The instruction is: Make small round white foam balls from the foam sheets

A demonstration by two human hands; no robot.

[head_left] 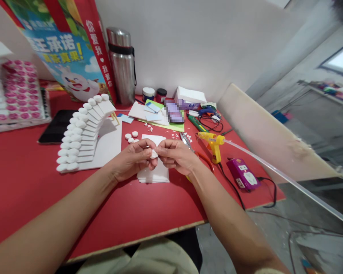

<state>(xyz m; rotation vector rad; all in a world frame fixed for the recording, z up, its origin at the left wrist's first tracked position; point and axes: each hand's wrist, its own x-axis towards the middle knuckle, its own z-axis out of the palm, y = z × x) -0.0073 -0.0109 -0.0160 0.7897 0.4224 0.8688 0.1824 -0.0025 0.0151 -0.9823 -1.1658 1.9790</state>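
Note:
Both my hands meet over the front middle of the red table. Between the fingertips of my left hand [133, 158] and my right hand [177, 154] is a small white rounded piece [153, 154], partly covered by the fingers. Its material is hard to make out. Below the hands lies a stack of white paper [153, 177]. Several similar white rounded pieces [128, 136] rest just behind my left hand. To the left stands a curved white staircase model [87, 148] on a white board, with white oval pieces lining its outer edge.
Scissors with orange handles [207, 161] lie beside my right wrist. Farther right are a yellow glue gun [214, 142] with a long clear stick and a purple power socket [244, 175]. A steel flask [122, 72], phone [175, 111] and paint jars [161, 95] stand or lie behind.

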